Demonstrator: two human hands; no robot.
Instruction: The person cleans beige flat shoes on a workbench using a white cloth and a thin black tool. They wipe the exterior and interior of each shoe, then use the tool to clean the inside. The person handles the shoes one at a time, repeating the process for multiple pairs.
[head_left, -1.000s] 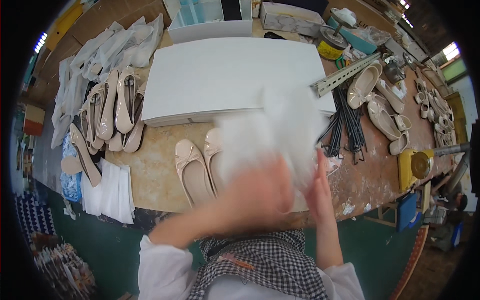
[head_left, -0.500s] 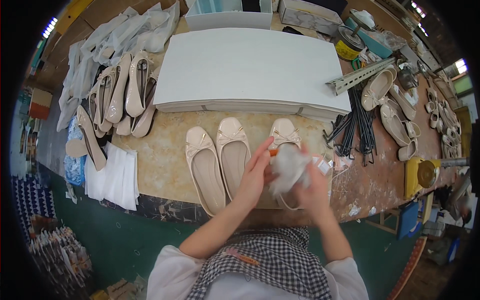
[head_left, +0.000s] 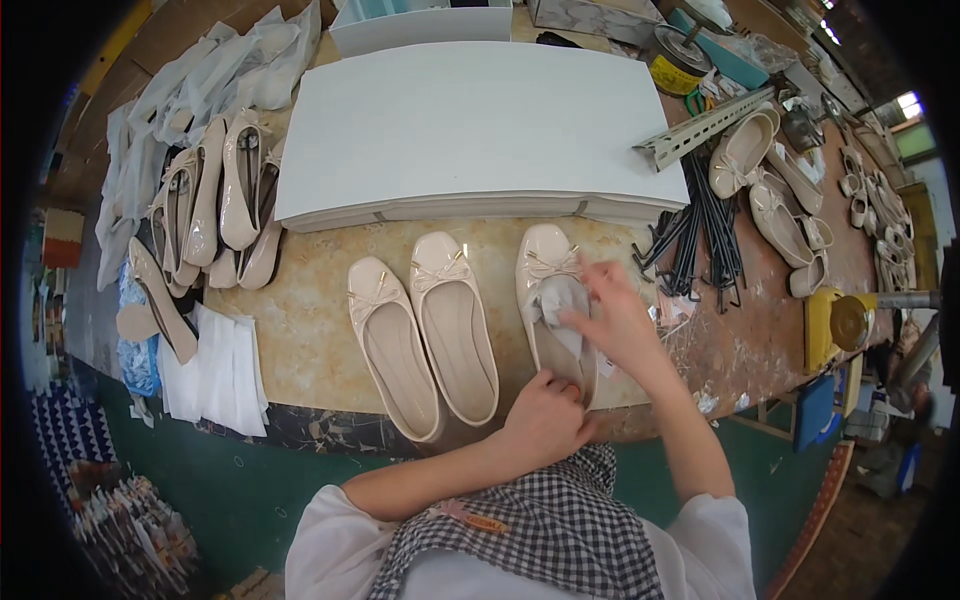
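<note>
Three beige patent ballet flats with bows stand near the table's front edge, toes pointing away from me. The left flat (head_left: 390, 330) and the middle flat (head_left: 455, 320) sit close together, insoles showing. At the right flat (head_left: 545, 245), my left hand (head_left: 548, 418) is closed around the heel end, its fingertips partly hidden. My right hand (head_left: 622, 320) is over the front of that shoe's opening, thumb and fingers on a wad of crumpled greyish-white paper (head_left: 560, 300). Part of the wad lies inside the shoe behind the bow.
A stack of white sheets (head_left: 470, 130) rises behind the flats. More beige shoes (head_left: 240, 185) lie at left above white tissue sheets (head_left: 215, 370). To the right are black metal hooks (head_left: 695, 240), a perforated metal bar (head_left: 705, 128) and further beige shoes (head_left: 780, 215).
The wad of paper has gone from between my hands, above the right flat, down into its opening. My left hand has moved toward me to the heel. The view has shifted slightly.
</note>
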